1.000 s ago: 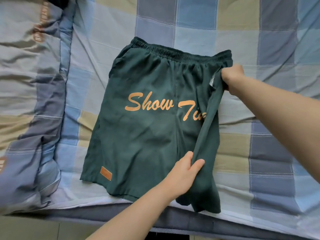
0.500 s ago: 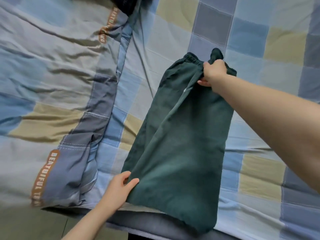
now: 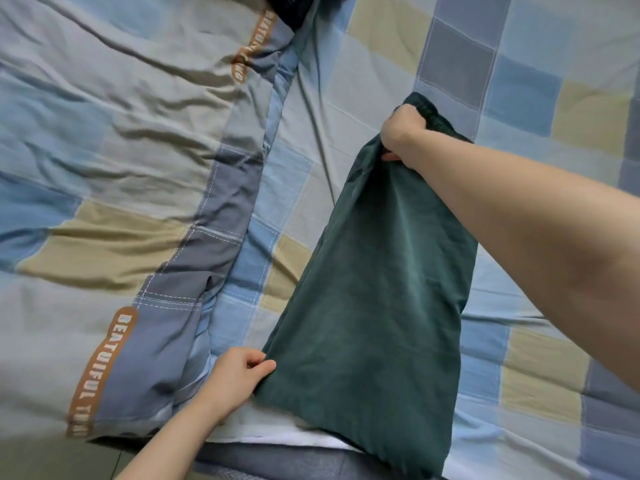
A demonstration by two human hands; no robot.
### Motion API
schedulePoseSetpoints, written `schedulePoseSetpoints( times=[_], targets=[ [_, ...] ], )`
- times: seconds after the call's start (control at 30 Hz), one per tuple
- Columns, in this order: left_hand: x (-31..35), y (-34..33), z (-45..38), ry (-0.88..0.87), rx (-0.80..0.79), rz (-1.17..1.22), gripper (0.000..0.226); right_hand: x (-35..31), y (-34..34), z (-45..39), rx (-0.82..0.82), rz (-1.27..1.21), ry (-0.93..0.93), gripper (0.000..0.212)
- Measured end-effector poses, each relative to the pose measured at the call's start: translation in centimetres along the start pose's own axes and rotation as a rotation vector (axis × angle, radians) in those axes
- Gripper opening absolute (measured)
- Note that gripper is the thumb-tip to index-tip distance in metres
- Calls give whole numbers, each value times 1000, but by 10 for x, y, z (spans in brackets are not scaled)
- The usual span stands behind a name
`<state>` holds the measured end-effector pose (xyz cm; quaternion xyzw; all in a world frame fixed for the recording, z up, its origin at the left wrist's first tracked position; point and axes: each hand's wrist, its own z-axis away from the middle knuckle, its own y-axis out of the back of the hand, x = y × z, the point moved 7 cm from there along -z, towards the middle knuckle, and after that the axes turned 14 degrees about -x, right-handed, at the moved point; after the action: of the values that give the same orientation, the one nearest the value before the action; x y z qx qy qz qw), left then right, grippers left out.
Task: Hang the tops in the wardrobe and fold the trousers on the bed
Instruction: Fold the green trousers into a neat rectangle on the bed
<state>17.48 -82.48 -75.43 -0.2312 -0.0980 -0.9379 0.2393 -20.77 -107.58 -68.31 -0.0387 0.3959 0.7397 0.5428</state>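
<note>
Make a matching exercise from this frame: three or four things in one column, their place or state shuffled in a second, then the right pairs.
Things
1. left hand
2. right hand
3. green shorts
4. quilt

Place or state
A. bunched up on the left side of the bed
B. pinches the near hem corner
C. folded in half lengthwise on the checked sheet
D. grips the waistband end

Pairs: 1-B, 2-D, 3-C, 4-A
</note>
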Motion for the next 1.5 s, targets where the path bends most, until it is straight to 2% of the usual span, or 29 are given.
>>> schedulePoseSetpoints(
  times=[0.07, 0.13, 0.2, 0.27, 0.37, 0.43, 0.5, 0.6, 0.7, 0.8, 0.9, 1.03, 1.1, 1.23, 1.3, 1.33, 1.4, 1.47, 1.5],
  targets=[
    [1, 4, -1, 20, 65, -110, 40, 3, -16, 8, -182, -67, 5, 34],
    [4, 11, 2, 33, 150, -173, 49, 7, -19, 17, -290, -121, 81, 34],
    [4, 13, 3, 71, 159, -205, 50, 22, 1, 28, -184, -229, 146, 29],
    [6, 13, 3, 88, 156, -191, 36, 61, 20, 43, -5, -345, 115, 20],
    [12, 18, 6, 54, 213, 54, 9, 160, 27, 82, 185, -300, -55, 13],
    [14, 21, 4, 60, 222, 118, 13, 231, 14, 118, 202, -238, -203, 14],
    [17, 20, 1, 71, 211, 132, 19, 294, -17, 159, 124, -344, -372, 22],
    [24, 10, -3, 41, 133, 139, 19, 343, -73, 211, -55, -696, -533, 35],
    [27, 2, -4, 29, 85, 122, 16, 342, -98, 233, -151, -950, -496, 27],
    [23, 5, 0, 32, 100, 230, 20, 332, -108, 241, -304, -988, -490, 24],
    [20, 7, 3, 32, 135, 202, 24, 324, -112, 244, -402, -1166, -479, 22],
    [24, 5, 4, 24, 191, 94, 29, 322, -109, 241, -450, -1107, -440, 34],
    [29, 6, 6, -4, 231, 33, 27, 330, -98, 243, -354, -1062, -452, 34],
    [36, 6, 9, -45, 274, -66, 26, 363, -65, 254, -53, -890, -447, 27],
    [35, 0, 5, -42, 239, -90, 28, 375, -60, 259, 27, -834, -440, 28],
    [34, -2, 3, -43, 225, -94, 29, 378, -63, 261, 35, -885, -441, 32],
    [29, -6, 2, -32, 213, -54, 33, 377, -83, 261, -72, -1132, -430, 44],
    [21, -9, 2, -6, 184, 63, 35, 363, -107, 260, -289, -1339, -327, 52],
    [16, -12, 3, 5, 147, 112, 31, 357, -118, 264, -383, -1359, -278, 53]
  ],
)
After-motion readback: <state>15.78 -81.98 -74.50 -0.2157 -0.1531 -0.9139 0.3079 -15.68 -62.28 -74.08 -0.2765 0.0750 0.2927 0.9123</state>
